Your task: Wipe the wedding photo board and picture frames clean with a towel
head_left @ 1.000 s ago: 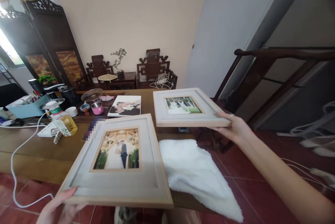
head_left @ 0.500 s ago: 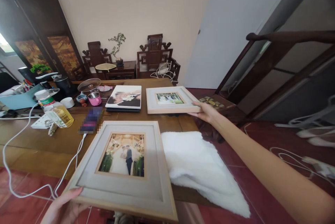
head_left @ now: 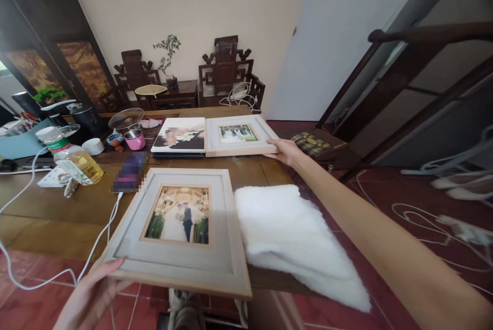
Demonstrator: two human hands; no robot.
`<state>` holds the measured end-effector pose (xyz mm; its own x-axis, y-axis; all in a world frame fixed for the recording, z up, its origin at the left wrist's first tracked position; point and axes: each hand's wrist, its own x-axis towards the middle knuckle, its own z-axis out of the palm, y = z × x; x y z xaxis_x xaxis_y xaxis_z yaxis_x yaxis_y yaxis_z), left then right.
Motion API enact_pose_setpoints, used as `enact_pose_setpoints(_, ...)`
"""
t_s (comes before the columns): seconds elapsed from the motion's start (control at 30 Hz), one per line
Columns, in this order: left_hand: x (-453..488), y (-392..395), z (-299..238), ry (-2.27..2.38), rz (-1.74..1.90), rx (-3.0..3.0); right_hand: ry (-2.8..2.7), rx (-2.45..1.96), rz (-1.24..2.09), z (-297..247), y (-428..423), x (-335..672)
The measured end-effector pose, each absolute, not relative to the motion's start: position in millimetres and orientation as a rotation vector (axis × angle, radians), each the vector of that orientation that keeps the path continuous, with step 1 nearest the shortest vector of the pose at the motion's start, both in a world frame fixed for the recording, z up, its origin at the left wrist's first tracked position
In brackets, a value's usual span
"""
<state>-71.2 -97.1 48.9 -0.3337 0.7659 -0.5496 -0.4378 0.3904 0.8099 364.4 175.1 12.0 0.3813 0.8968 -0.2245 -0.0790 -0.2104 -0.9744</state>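
My left hand [head_left: 100,283] grips the near-left corner of a large picture frame [head_left: 227,253], thumb on top and fingers beneath. Its light wood rim surrounds a pale mat and a wedding photo, and its near edge reaches past the table's front. My right hand [head_left: 283,151] is closed on the right edge of a second picture frame [head_left: 210,137], also in light wood, at the far side of the table. This frame's left side is against or very close to a white-topped photo album [head_left: 179,134]. A fluffy white cloth [head_left: 285,227] lies right of the near frame.
On the wooden table [head_left: 34,227] at left are a phone [head_left: 129,171] on a white cable, an oil bottle [head_left: 82,163], a pink cup [head_left: 134,139] and a blue box [head_left: 23,140]. A chair [head_left: 319,140] with a plaid cushion stands right. Carved chairs line the wall.
My right hand has moved the far picture frame left, closing the gap to the photo album. The near frame stays in my left hand, and the view has shifted slightly.
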Motion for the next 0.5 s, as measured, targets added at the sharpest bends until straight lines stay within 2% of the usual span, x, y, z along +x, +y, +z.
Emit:
enact_pose_setpoints(0.13,-75,-85,47,1.508,1.266,0.352,-0.937,-1.569,0.785,36,140,366)
enact_pose_setpoints(0.27,-68,-66,48,1.511,1.228,0.497,-1.141,-1.585,0.599,56,54,367)
enact_pose_setpoints(0.37,-64,-49,53,1.584,1.153,0.622,-1.531,-1.691,0.495,54,-30,363)
enact_pose_setpoints(0.5,-78,-30,62,1.814,0.926,1.012,-1.532,-1.833,0.459,33,-105,352)
